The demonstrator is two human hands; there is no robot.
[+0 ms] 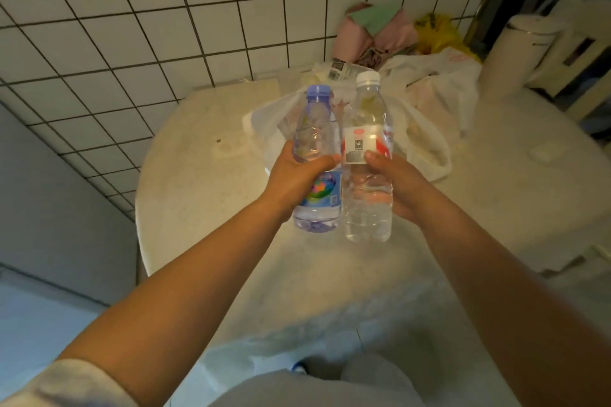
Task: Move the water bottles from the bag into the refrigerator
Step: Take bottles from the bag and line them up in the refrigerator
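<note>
Speckled pale counter [185, 195], white tiled wall [132, 10], plastic bag [426, 129]

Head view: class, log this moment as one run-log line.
left hand: holds blue-cap bottle | right hand: holds white-cap bottle | bag: on counter | refrigerator: unseen

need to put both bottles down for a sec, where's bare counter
Bare counter lies left of the white plastic bag, toward the tiled wall, and directly under the bottles. It is crowded behind the bag: pink bundle, yellow bag, white canister.
</note>
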